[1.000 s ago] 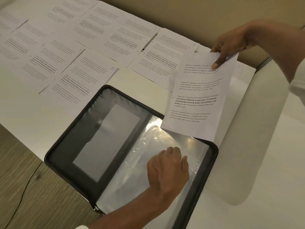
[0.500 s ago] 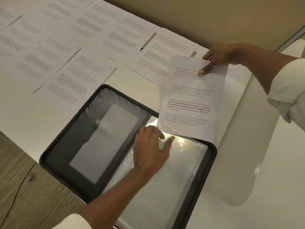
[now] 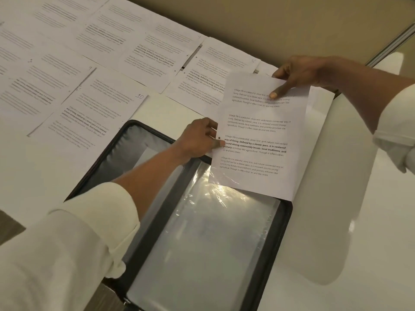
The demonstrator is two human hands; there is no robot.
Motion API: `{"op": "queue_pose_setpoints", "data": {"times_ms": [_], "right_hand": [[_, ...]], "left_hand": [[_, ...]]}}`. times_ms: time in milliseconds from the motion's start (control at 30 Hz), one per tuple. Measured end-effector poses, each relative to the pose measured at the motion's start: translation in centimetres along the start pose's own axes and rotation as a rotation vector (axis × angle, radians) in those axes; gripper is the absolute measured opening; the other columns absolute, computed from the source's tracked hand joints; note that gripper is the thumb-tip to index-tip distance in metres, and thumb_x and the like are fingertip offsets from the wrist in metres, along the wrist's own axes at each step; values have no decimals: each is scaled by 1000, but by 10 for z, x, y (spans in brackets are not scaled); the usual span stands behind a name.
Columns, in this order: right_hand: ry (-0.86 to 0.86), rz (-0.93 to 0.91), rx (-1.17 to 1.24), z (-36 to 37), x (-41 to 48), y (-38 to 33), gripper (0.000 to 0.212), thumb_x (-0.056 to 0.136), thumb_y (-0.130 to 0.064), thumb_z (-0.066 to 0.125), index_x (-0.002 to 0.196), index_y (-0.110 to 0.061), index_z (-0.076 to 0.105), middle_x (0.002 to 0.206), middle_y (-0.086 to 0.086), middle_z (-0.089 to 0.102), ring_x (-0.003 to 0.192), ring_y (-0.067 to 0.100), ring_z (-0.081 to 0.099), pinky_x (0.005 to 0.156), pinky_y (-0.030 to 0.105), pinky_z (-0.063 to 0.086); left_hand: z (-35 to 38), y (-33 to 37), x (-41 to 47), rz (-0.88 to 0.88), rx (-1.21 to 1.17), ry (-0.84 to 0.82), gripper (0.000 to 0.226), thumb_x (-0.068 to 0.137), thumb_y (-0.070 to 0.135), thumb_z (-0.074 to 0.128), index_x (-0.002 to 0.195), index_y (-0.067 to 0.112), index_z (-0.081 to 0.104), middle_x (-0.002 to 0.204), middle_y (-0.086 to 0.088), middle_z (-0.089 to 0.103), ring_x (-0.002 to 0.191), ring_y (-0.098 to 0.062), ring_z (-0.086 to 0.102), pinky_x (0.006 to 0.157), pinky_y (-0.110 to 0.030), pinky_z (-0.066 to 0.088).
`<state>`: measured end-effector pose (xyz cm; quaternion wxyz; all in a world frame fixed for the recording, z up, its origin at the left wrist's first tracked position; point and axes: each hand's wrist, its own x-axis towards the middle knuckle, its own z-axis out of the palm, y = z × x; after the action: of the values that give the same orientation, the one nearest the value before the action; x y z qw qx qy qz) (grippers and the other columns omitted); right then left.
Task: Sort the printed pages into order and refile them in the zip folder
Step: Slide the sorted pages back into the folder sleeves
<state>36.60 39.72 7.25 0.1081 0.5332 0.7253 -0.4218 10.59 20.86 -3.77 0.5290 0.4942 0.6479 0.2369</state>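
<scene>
Page (image 3: 258,135): long axis fwd-back (top away)

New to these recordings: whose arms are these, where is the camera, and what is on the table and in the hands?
No machine here: a person wears a camera on the head, looking down at their own hands. The right hand pinches the top of a white printed sheet; the left hand pinches its left edge. Its lower end reaches the clear plastic sleeve of an open black zip folder. More white printed pages, some hand-numbered, lie spread on the white table.
</scene>
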Motion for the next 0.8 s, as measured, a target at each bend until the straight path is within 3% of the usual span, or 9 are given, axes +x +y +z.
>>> {"op": "queue_pose_setpoints", "data": {"times_ms": [67, 200, 300, 367, 433, 567, 700, 800], "right_hand": [[29, -4, 41, 1, 1, 4, 22, 82, -24, 88, 102, -17, 81, 91, -4, 81, 70, 8, 73, 63, 17, 54], [110, 63, 188, 4, 8, 15, 36, 75, -24, 93, 106, -15, 79, 107, 1, 79, 91, 19, 72, 80, 30, 55], [80, 145, 313, 11, 6, 22, 44, 72, -18, 94, 113, -16, 77, 111, -1, 80, 109, 21, 73, 97, 40, 58], [56, 173, 405, 18, 1, 23, 49, 74, -14, 93, 119, -15, 75, 114, 0, 80, 113, 23, 73, 96, 40, 58], [88, 200, 503, 24, -2, 23, 51, 74, -12, 92, 121, -10, 73, 119, 4, 78, 111, 24, 73, 90, 38, 60], [71, 273, 608, 37, -15, 24, 34, 79, -12, 89, 109, -12, 72, 121, 7, 75, 94, 23, 71, 86, 32, 58], [17, 316, 579, 45, -26, 30, 50, 79, -9, 88, 126, -5, 73, 119, 4, 78, 93, 21, 73, 93, 32, 58], [3, 353, 525, 53, -35, 31, 39, 75, -3, 90, 112, -7, 78, 110, 5, 81, 93, 22, 73, 95, 34, 57]], "left_hand": [[2, -1, 2, -18, -87, -62, 51, 83, 3, 87, 127, 8, 62, 108, -5, 80, 100, -21, 78, 84, -44, 66], [-3, -3, 7, -19, -83, -94, 44, 84, -2, 84, 125, 8, 70, 109, -1, 81, 101, -17, 78, 83, -46, 66], [-11, -3, 8, -7, -64, -80, 43, 86, -2, 83, 126, 11, 71, 111, 2, 80, 102, -16, 77, 83, -43, 66], [-15, -4, 8, -7, -72, -66, 43, 86, -2, 82, 126, 11, 70, 110, 2, 80, 101, -15, 78, 81, -41, 67], [-18, -7, 8, -9, -82, -53, 43, 86, -2, 83, 125, 10, 71, 109, 2, 81, 99, -15, 78, 78, -40, 67], [-24, -13, 5, -7, -95, -47, 42, 86, -3, 83, 123, 10, 71, 106, 3, 81, 92, -10, 79, 68, -27, 63], [-23, -16, 5, -24, -112, -72, 43, 85, -5, 83, 124, 8, 71, 106, 1, 81, 95, -14, 79, 71, -28, 64], [-17, -14, 6, -29, -95, -95, 44, 85, -5, 82, 126, 8, 69, 108, 0, 80, 91, -9, 78, 67, -23, 62]]}}
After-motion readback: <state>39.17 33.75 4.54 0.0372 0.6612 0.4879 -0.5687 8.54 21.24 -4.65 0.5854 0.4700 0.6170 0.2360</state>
